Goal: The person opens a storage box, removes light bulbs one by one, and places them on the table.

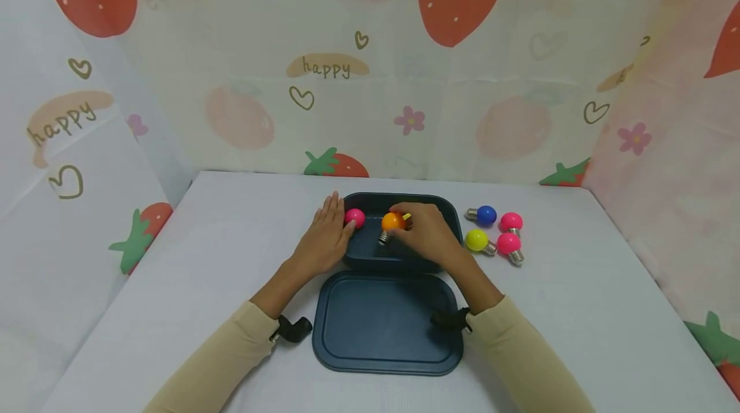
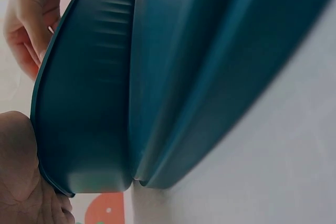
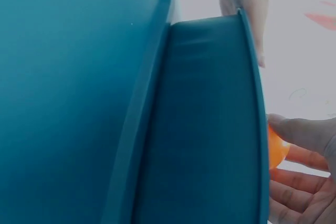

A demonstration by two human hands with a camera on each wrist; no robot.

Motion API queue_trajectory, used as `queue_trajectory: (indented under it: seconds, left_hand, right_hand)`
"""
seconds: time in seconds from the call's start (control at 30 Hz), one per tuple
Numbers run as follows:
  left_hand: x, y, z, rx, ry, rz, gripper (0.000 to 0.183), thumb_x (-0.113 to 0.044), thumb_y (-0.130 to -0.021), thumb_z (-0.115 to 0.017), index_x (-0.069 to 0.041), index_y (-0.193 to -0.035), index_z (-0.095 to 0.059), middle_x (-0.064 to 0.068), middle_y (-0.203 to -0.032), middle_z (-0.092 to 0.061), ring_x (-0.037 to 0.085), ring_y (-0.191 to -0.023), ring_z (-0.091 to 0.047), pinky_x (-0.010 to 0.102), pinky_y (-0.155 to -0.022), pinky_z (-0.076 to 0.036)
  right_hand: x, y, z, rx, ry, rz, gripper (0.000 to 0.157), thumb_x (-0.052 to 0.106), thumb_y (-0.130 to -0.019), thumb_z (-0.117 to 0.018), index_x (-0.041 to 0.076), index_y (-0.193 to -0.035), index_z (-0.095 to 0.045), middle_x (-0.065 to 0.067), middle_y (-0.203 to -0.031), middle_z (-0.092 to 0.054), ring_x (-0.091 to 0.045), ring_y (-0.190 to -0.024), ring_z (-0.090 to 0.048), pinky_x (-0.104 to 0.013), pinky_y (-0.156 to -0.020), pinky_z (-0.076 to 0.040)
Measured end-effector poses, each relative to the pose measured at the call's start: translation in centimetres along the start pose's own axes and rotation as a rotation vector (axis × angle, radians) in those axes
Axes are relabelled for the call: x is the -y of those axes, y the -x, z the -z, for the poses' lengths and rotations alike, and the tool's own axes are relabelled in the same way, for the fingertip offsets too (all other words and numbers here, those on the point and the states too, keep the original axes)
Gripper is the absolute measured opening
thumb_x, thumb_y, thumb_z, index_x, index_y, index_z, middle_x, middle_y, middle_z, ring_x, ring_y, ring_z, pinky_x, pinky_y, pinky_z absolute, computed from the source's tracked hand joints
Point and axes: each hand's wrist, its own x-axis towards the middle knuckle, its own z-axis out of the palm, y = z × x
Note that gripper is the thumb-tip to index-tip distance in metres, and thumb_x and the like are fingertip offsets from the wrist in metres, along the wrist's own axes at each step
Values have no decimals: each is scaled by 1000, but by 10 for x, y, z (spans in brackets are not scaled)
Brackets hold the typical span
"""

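My right hand [image 1: 429,231] pinches an orange light bulb [image 1: 393,221] over the dark blue box [image 1: 370,263], its metal screw base pointing down. In the right wrist view, the orange bulb [image 3: 277,148] shows between thumb and fingers just past the box rim. A small yellow patch [image 1: 407,216] shows beside the bulb at my fingers; most of it is hidden. My left hand [image 1: 325,233] rests along the box's left side with straight fingers, the thumb over the rim near a pink bulb [image 1: 354,217] inside. In the left wrist view, this hand [image 2: 18,166] touches the rim.
A dark blue lid [image 1: 387,326] lies flat in front of the box. Right of the box lie a blue bulb [image 1: 486,215], a yellow bulb [image 1: 476,239] and two pink bulbs, one farther back [image 1: 511,221] and one nearer [image 1: 509,243]. A patterned cloth [image 1: 370,117] hangs behind the white table.
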Motion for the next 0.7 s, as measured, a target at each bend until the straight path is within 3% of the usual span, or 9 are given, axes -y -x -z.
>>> queue_trajectory:
  seconds: [0.33, 0.7]
  left_hand:
    - [0, 1, -1, -26, 21, -15, 67, -37, -111, -31, 8, -158, -15, 23, -168, -9, 36, -156, -4, 48, -125, -8]
    - [1, 0, -1, -17, 8, -18, 69, -39, -111, -29, 8, -158, -13, 22, -168, -7, 36, -156, -3, 48, -125, -7]
  right_hand:
    - [-2, 15, 18, -72, 20, 4, 45, 17, -90, -80, 0, -130, -67, -17, -123, -68, -29, -98, -70, -38, -86, -59]
    - [-8, 27, 36, -76, 11, -63, 47, 17, -91, -78, 1, -133, -64, -18, -129, -67, -34, -102, -69, -43, -85, -60]
